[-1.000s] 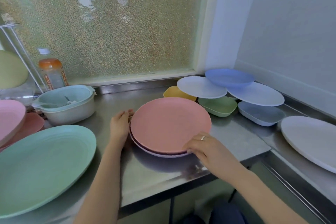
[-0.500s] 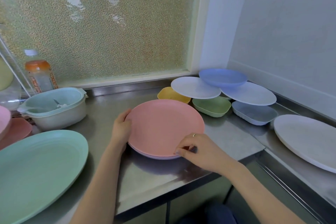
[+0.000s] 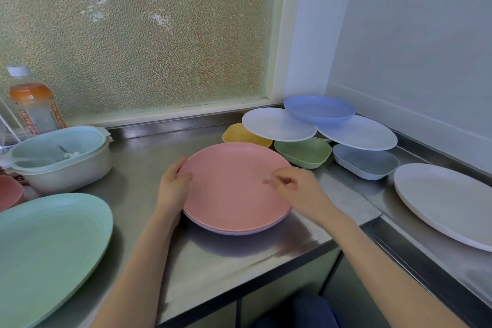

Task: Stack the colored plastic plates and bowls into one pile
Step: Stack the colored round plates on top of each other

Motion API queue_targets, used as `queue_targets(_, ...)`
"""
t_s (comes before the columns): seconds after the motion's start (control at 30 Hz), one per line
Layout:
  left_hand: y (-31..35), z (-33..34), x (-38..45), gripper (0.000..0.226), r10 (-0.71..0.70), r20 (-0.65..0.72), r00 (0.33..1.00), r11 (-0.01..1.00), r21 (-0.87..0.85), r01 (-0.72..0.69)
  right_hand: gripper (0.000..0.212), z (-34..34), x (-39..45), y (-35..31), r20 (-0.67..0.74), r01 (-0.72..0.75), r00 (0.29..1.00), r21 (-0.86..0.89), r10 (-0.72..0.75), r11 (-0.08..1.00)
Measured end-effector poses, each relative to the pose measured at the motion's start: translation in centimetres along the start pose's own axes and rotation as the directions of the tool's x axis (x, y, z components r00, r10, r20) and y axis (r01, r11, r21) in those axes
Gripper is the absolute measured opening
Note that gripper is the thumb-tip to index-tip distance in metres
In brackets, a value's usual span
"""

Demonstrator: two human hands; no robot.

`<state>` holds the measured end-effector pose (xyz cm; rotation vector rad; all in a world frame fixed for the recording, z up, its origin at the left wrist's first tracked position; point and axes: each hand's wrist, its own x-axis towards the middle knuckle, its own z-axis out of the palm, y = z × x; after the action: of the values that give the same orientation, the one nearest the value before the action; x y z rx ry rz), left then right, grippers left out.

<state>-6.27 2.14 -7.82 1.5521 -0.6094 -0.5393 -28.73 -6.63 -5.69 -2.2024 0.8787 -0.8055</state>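
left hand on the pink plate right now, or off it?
Touching. The head view shows the left hand against the left rim of the pink plate, thumb lying over the edge onto its top face, with no gap visible.

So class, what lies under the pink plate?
Under the pink plate only the rim of a pale lilac plate shows, on the steel counter. Its centre, and anything beneath, is covered.

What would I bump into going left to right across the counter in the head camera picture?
Green platter → lidded pot → left hand → pink plate → right hand → blue-grey bowl → white platter.
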Motion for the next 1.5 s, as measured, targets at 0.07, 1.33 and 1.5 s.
queue_targets(0.07, 0.0, 0.0, 0.0, 0.049, 0.005, -0.007, 1.0, 1.0, 0.003, -0.005, 0.016, -1.1, 2.4, 1.0, -0.15, -0.024, 0.989, -0.014, 0.021, 1.0)
queue_targets(1.33, -0.9, 0.3, 1.6, 0.043, 0.077, 0.026, 0.997, 0.986, -0.149, -0.072, 0.012, 0.5, 7.1, 1.4, -0.236, 0.371, 0.845, -0.388, -0.481, 0.843)
queue_targets(1.5, -0.9, 0.0, 1.6, 0.04, 0.041, 0.045, 0.998, 0.969, -0.246, -0.029, 0.024, 2.1, 1.5, 0.0, -0.101, 0.461, 0.842, -0.379, -0.531, 0.803)
